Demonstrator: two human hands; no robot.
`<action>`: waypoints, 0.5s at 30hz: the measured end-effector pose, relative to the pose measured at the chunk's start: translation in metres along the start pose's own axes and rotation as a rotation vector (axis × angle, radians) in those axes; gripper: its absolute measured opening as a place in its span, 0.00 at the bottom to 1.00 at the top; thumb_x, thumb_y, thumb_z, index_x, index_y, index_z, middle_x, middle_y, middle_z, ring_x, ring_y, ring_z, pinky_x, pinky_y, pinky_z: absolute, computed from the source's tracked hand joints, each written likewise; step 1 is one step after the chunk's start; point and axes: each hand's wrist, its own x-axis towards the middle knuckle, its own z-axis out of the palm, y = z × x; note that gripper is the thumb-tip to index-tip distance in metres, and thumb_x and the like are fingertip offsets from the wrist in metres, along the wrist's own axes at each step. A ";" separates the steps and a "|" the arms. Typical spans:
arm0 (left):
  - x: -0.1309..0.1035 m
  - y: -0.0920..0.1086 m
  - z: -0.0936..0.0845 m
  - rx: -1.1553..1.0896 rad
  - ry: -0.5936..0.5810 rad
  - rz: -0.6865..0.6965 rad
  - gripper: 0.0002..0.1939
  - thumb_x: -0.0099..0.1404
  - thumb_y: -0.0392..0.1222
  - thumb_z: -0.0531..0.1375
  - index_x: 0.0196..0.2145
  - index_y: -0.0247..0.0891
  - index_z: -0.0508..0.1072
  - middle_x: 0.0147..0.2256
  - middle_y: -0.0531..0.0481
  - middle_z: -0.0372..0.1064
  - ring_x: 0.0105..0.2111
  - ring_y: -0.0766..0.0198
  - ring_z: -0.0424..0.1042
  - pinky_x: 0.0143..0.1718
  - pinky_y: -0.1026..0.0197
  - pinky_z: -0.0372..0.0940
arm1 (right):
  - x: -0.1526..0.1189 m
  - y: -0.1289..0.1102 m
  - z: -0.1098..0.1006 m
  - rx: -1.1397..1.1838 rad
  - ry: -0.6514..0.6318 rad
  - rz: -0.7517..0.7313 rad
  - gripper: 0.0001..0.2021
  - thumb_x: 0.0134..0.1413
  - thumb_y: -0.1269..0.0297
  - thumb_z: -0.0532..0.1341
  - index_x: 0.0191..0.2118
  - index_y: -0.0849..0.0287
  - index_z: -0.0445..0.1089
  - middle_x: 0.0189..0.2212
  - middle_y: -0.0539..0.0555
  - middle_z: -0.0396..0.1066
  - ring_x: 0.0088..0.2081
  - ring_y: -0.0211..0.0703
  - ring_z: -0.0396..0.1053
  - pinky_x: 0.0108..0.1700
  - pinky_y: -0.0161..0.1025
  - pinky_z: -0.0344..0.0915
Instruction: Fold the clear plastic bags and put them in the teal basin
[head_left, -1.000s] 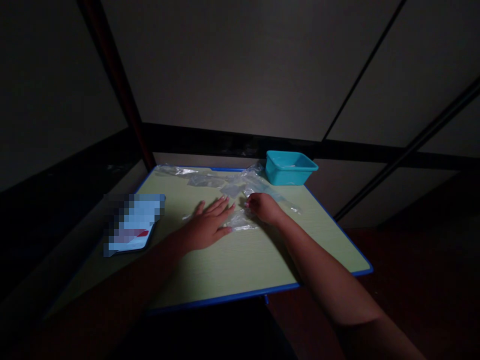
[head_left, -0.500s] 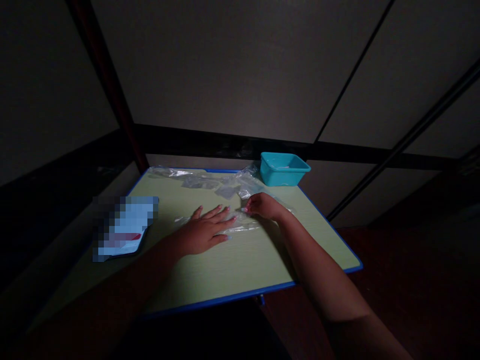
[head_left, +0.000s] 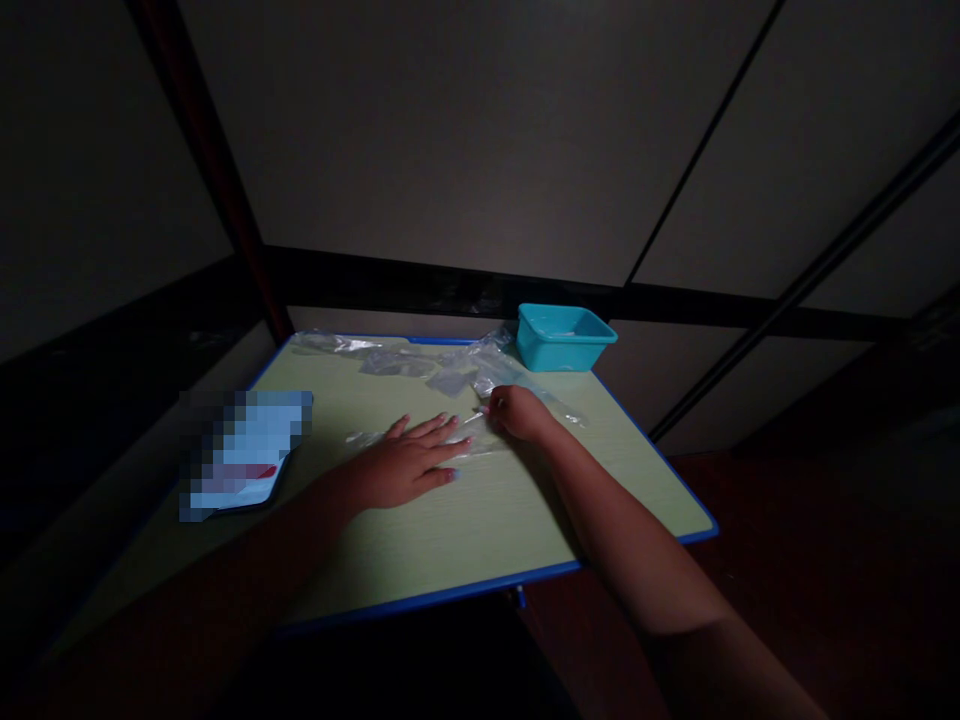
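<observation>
Atop the pale, blue-edged table (head_left: 487, 520), a piece of clear plastic (head_left: 489, 438) lies partly under the left hand (head_left: 407, 465), palm down with fingers spread, while the right hand (head_left: 517, 412), fingertips drawn together, seems to pinch its edge. The step appears to be handling that edge; the next move calls for a steady palm and light pinch.

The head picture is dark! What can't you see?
In the head view:
Phone: pixel squares cover most of its screen.
Turquoise tub: front wall hides most of its bottom.
Nearest clear plastic: the left hand partly hides it.
Right hand: grip too small and dark to tell.
</observation>
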 end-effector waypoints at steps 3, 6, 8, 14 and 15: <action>-0.001 -0.002 0.001 -0.010 0.005 0.007 0.24 0.69 0.52 0.43 0.61 0.58 0.47 0.65 0.50 0.36 0.64 0.54 0.40 0.58 0.38 0.41 | 0.000 -0.002 -0.001 -0.028 0.018 0.046 0.12 0.55 0.57 0.57 0.34 0.61 0.72 0.28 0.56 0.74 0.26 0.38 0.67 0.27 0.32 0.54; -0.001 -0.001 0.002 -0.007 0.004 0.012 0.23 0.69 0.53 0.44 0.61 0.59 0.47 0.65 0.51 0.34 0.64 0.53 0.40 0.57 0.37 0.40 | -0.001 -0.003 -0.001 -0.084 0.033 0.109 0.14 0.53 0.54 0.58 0.34 0.60 0.72 0.31 0.58 0.74 0.29 0.41 0.69 0.27 0.33 0.53; -0.001 0.000 0.001 0.010 0.007 0.006 0.24 0.68 0.53 0.45 0.61 0.60 0.48 0.65 0.51 0.35 0.64 0.51 0.39 0.57 0.35 0.38 | -0.002 -0.003 -0.003 -0.129 0.054 0.144 0.14 0.53 0.53 0.58 0.34 0.60 0.72 0.33 0.59 0.74 0.32 0.43 0.69 0.27 0.33 0.54; -0.001 0.000 -0.002 0.051 0.105 0.009 0.27 0.68 0.54 0.45 0.63 0.53 0.46 0.65 0.49 0.36 0.64 0.54 0.36 0.59 0.38 0.34 | -0.008 -0.006 -0.015 -0.089 0.225 0.186 0.15 0.56 0.52 0.54 0.37 0.59 0.69 0.30 0.58 0.73 0.30 0.43 0.69 0.28 0.34 0.54; -0.001 0.000 -0.002 0.051 0.118 0.005 0.28 0.68 0.54 0.45 0.63 0.51 0.45 0.65 0.48 0.37 0.64 0.55 0.37 0.59 0.39 0.33 | -0.009 -0.007 -0.017 -0.047 0.238 0.163 0.15 0.57 0.53 0.53 0.36 0.59 0.69 0.28 0.57 0.73 0.29 0.42 0.68 0.27 0.34 0.54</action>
